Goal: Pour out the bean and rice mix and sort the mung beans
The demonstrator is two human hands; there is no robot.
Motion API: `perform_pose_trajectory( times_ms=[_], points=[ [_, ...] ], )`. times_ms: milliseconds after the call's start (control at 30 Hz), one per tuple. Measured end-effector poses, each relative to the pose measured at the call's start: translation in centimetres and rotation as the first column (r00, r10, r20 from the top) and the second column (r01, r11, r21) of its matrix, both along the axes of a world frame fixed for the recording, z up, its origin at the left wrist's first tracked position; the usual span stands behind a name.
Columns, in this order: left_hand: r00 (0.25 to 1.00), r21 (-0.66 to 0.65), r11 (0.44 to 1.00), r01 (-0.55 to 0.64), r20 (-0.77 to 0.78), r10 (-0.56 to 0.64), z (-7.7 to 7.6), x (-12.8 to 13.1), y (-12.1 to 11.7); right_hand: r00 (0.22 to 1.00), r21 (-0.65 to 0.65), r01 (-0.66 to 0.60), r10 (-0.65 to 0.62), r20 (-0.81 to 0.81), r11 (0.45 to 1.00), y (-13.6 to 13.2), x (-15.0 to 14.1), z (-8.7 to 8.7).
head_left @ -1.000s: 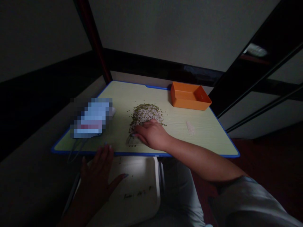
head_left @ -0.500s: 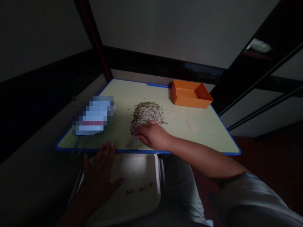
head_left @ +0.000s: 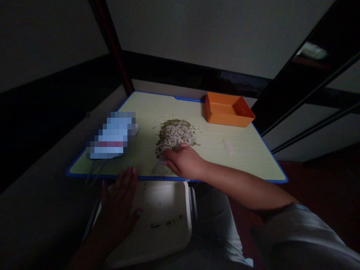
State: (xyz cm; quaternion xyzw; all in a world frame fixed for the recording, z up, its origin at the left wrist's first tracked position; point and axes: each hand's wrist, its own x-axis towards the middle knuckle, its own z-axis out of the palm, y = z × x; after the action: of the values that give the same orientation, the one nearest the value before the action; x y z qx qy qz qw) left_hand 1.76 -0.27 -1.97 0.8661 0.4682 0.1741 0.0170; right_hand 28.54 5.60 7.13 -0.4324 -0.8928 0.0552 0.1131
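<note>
My right hand (head_left: 185,161) bends over the near edge of a heap of small green beans and white grains (head_left: 177,135). Its fingers are curled together, and whatever they pinch is hidden from this angle. Beside these fingertips, close to the table's front edge, lies a clear thing with a curved rim (head_left: 159,167); I cannot tell whether the fingers hold it. My left hand (head_left: 118,202) has its fingers spread and holds nothing. It is over the left part of a pale, round-cornered seat or tray (head_left: 165,202), its fingertips near the table's front edge.
The pale yellow table (head_left: 149,105) has a blue rim. An orange open bin (head_left: 230,119) stands at the back right. A small patch of white grains (head_left: 228,148) lies to the right. A blurred-out light blue object (head_left: 112,135) with a looped cord (head_left: 95,174) sits at left.
My right hand has shifted very slightly right, and more of the clear curved thing shows. My left thumb has drawn in toward the palm. The heap looks much the same.
</note>
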Motion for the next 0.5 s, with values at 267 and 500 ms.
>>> perform_pose_trajectory(
  times_ms=[267,500],
  points=[
    [1.000,-0.017,1.000,-0.009,-0.007,0.009,0.33,0.15,0.05,0.997,-0.018,-0.019,0.018,-0.069,1.000,0.00,0.21,0.00],
    [1.000,0.003,1.000,-0.018,-0.003,0.018,0.06,0.24,0.04,0.992,-0.039,-0.021,0.016,-0.125,0.999,-0.04,0.27,-0.14]
  ],
)
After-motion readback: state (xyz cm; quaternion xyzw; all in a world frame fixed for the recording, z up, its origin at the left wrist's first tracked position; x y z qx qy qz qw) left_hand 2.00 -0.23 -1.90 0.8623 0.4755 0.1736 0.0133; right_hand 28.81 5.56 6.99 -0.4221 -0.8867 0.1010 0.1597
